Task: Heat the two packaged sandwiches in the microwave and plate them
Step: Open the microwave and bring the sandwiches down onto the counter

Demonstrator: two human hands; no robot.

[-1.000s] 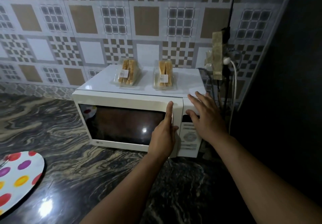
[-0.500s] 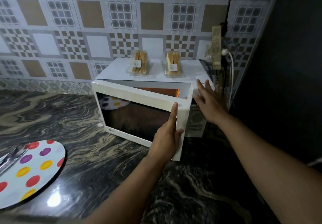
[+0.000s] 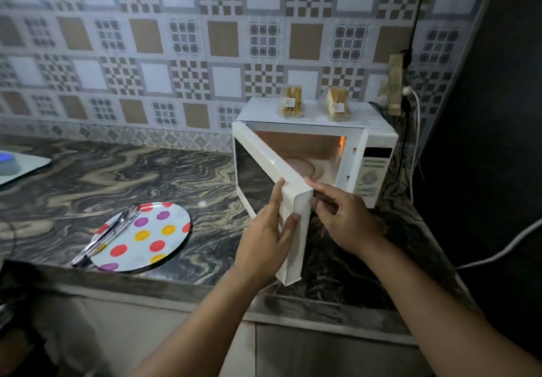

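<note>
A white microwave [image 3: 378, 142] stands on the marble counter with its door [image 3: 264, 153] swung wide and the lit cavity showing. Two packaged sandwiches lie on its top, the left sandwich [image 3: 291, 102] and the right sandwich [image 3: 337, 103], each in clear wrap with a small label. My left hand [image 3: 265, 237] grips the door's free edge, fingers on the outer face and thumb on the edge. My right hand [image 3: 340, 215] holds the same edge from the inner side, fingers curled behind it. A polka-dot plate [image 3: 149, 237] lies on the counter to the left.
Metal tongs [image 3: 105, 234] rest across the plate's left rim. A tray with a grey bowl [image 3: 8, 164] sits at the far left. A socket block [image 3: 396, 86] with cables hangs right of the microwave, beside a dark wall. The counter edge runs below my wrists.
The microwave door went from shut to wide open. My right hand left the control panel and now holds the door edge with my left hand. The view has pulled back and left.
</note>
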